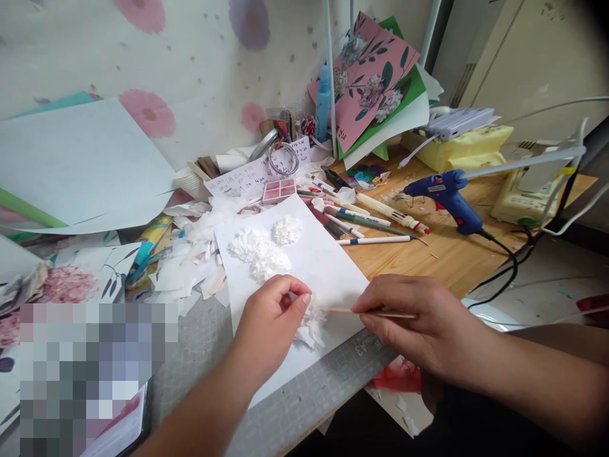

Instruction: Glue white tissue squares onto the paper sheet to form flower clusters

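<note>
My left hand [276,324] has its thumb and forefinger pinched together at the left edge of a white ruffled paper flower [313,325]. Between the fingers of my right hand [409,317] is a thin wooden stick [340,310], whose tip reaches the right side of that flower. The flower lies on a white paper sheet [328,260]. Farther up the same sheet are more white ruffled flowers: one round one [286,230] stands apart, and others [259,252] sit joined in a cluster. What my left fingertips pinch is mostly hidden.
Under the sheet lies a grey cutting mat [195,355]. Scraps of white paper [190,254] are heaped on the left. Markers [366,219] and a pink palette [279,190] lie behind the sheet. A blue glue gun [447,197] with a cable stands right; a phone [137,419] is front left.
</note>
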### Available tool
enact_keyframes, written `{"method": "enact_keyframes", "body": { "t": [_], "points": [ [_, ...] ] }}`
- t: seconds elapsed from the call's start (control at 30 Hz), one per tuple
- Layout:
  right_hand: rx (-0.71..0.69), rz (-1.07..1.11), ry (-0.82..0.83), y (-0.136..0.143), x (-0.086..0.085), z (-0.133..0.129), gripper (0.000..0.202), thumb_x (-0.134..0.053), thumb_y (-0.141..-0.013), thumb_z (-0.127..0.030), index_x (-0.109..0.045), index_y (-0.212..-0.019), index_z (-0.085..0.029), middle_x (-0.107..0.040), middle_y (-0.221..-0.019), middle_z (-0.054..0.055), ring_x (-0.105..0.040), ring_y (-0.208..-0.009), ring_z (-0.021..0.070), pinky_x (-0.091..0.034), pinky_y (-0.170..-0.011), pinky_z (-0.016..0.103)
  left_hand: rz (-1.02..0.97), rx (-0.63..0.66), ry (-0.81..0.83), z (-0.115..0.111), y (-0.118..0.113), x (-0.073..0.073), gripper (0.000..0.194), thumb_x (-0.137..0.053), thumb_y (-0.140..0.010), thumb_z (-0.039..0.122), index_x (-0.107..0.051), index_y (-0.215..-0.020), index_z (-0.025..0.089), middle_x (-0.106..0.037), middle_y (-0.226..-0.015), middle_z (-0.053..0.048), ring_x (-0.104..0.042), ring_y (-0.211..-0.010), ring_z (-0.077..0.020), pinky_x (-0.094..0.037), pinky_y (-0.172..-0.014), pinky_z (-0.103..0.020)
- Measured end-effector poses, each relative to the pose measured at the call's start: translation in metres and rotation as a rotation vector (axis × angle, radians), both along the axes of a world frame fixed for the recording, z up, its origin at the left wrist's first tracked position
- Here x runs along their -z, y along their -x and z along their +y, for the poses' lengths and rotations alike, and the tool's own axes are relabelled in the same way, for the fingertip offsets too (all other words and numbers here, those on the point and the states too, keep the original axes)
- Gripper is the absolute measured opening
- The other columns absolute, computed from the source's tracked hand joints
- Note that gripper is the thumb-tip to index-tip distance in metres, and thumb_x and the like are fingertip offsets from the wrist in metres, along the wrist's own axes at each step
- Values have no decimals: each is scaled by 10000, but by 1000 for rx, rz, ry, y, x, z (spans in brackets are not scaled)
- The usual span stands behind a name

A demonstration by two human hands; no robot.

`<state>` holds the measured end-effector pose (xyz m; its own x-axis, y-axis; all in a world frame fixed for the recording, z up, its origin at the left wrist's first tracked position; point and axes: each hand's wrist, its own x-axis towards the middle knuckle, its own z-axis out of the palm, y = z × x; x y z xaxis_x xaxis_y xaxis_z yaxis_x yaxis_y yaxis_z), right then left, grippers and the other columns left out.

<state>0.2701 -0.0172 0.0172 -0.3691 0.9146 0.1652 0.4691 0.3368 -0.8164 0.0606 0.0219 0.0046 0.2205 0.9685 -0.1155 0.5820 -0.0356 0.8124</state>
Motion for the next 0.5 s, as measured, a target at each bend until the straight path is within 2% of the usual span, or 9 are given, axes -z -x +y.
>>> {"method": "enact_keyframes", "body": {
  "t": [0.2,0.37,0.5],
  "points": [
    [-5,-29,19,1,2,4,176,-497,-835,-141,-664,-851,-191,-643,-762,7,-589,-714,110,-433,-645,203,-108,-42,142,3,12,-2,98,-517,-818,303,-569,-825,220,-520,-662,41,-465,-596,-117,-369,-533,-214],
    [23,-51,25,2,1,10,167,-501,-843,-152,-658,-825,-204,-642,-730,-15,-579,-669,87,-423,-604,174,-73,2,149,4,12,-4,85,-506,-821,276,-576,-811,228,-521,-662,39,-468,-598,-119,-376,-534,-217],
    [45,-78,73,5,-2,15,156,-521,-832,-179,-656,-766,-221,-619,-664,-34,-558,-605,79,-416,-553,160,-23,86,99,4,15,-6,81,-517,-795,204,-583,-824,241,-537,-750,29,-504,-674,-126,-419,-604,-232]
  ]
}}
